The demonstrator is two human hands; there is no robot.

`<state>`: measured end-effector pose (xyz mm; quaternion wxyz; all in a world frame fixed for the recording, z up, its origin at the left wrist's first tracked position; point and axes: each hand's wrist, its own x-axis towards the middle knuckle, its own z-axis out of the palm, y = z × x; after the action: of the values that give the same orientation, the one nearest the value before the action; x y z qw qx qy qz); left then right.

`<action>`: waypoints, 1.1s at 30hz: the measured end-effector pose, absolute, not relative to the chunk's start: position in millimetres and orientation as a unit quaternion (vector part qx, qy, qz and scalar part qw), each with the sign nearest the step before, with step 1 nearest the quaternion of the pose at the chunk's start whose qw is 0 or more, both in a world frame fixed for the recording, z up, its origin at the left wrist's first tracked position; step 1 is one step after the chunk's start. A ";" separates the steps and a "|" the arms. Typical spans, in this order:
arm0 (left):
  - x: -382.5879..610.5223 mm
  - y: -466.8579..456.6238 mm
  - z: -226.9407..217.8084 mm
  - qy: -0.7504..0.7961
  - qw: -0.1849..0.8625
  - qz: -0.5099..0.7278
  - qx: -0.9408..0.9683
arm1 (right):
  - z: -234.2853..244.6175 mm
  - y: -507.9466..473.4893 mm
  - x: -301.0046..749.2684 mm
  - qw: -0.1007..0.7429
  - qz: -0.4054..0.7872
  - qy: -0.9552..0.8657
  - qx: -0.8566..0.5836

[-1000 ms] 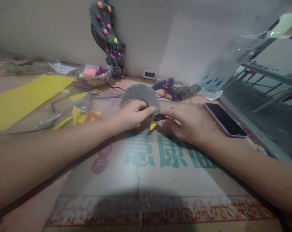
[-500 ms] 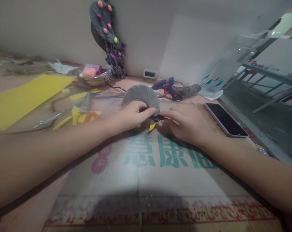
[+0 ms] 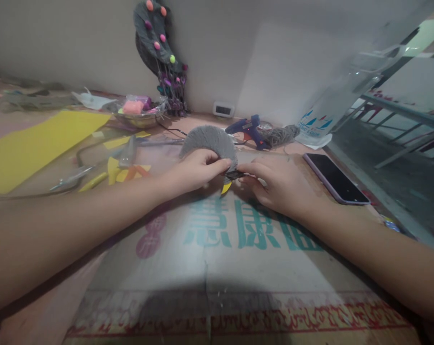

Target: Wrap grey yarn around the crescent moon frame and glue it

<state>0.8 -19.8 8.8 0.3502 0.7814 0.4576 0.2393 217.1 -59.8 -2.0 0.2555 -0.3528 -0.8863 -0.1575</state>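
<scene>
A grey yarn-wrapped crescent piece (image 3: 210, 139) stands on edge over a flattened cardboard sheet (image 3: 217, 249). My left hand (image 3: 195, 171) is closed around its lower right end, thumb and fingers pinching it. My right hand (image 3: 279, 182) meets it from the right, fingertips pinched on the dark tip of the same piece. A small yellow point (image 3: 226, 187) sticks out below the grip.
A phone (image 3: 334, 178) lies right of my right hand. Behind are a blue glue gun (image 3: 247, 129), a grey yarn tangle (image 3: 281, 135) and a white bag (image 3: 315, 127). Yellow sheets (image 3: 33, 146), scraps, a bowl (image 3: 139, 112) and a beaded hanging (image 3: 159, 52) fill the left.
Almost nothing moves. Both hands keep their pinch on the grey piece, with only a slight shift of the fingertips.
</scene>
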 end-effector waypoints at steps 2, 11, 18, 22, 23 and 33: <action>0.9 -19.3 8.0 0.456 0.349 0.240 0.783 | -1.9 -60.1 217.0 0.252 -0.150 -0.886 -0.359; 2.2 -20.2 10.2 0.459 0.355 0.238 0.779 | -0.3 -60.9 215.4 0.243 -0.172 -0.887 -0.354; 2.8 -20.1 9.7 0.461 0.368 0.232 0.773 | -3.0 -58.6 217.1 0.258 -0.178 -0.886 -0.341; 3.3 -19.9 8.7 0.466 0.381 0.228 0.765 | -3.1 -57.7 217.3 0.261 -0.180 -0.887 -0.336; 3.4 -19.7 8.3 0.465 0.385 0.228 0.764 | -3.1 -57.5 217.3 0.262 -0.181 -0.887 -0.334; 3.7 -20.4 8.5 0.475 0.391 0.224 0.756 | -3.9 -56.8 216.9 0.268 -0.181 -0.886 -0.332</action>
<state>3.7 -20.4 8.5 0.3915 0.7556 0.4748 0.2244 216.9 -56.8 -3.9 0.2682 -0.3321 -0.8860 -0.1809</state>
